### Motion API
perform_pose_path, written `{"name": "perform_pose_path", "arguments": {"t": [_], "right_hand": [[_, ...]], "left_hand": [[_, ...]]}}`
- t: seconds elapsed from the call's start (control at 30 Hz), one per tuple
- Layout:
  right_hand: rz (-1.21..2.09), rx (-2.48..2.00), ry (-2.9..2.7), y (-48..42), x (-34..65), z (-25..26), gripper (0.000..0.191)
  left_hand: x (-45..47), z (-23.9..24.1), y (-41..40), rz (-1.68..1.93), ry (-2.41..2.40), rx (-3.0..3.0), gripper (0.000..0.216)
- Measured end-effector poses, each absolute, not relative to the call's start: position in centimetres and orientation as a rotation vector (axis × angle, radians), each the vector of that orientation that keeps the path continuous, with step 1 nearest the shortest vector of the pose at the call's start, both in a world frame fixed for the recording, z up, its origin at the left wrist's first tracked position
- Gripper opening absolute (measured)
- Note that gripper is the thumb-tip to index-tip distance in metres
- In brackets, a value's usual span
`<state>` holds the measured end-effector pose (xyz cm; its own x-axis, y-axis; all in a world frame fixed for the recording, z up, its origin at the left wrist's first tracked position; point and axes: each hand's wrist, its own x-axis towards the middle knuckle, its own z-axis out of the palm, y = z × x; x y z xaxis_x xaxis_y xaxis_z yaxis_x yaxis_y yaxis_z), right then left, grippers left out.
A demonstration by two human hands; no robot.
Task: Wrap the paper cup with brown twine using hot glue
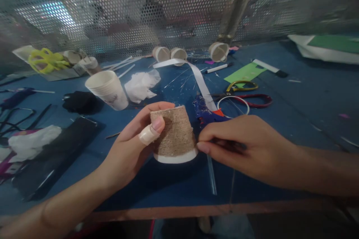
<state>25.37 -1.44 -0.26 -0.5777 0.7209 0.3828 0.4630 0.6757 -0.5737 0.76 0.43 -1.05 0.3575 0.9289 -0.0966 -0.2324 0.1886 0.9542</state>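
Note:
A paper cup (176,132) wrapped in brown jute twine is in my left hand (131,145), its wide end down and a white band bare near the rim. My left thumb, with a bandage round it, presses on the near side, and the fingers go behind. Close by the cup's right side, my right hand (246,145) is closed in a pinch on the jute twine (233,183), a thin strand of which hangs below. Just beyond that hand lies a blue glue gun (202,110); a clear glue stick (212,177) sticks out toward the table's front edge.
Stacked paper cups (108,89), crumpled white plastic (143,86) and a white strip (200,80) lie behind. Scissors (252,99) and green paper (244,73) are at the right. A black pouch (58,153) lies left; a perforated metal screen (126,11) closes the back.

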Motion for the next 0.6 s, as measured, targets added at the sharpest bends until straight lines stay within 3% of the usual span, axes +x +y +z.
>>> {"name": "perform_pose_path", "arguments": {"t": [0.43, 0.6], "right_hand": [[0.525, -1.007, -2.305, -1.4, 25.5, -0.5, 0.028], [0.592, -1.002, -2.381, -1.9, 24.8, -1.4, 0.024]], "left_hand": [[0.7, -1.2, 0.1, 0.915, 0.878, 1.042, 0.036], [0.9, -1.0, -0.4, 0.863, 0.922, 1.106, 0.052]]}}
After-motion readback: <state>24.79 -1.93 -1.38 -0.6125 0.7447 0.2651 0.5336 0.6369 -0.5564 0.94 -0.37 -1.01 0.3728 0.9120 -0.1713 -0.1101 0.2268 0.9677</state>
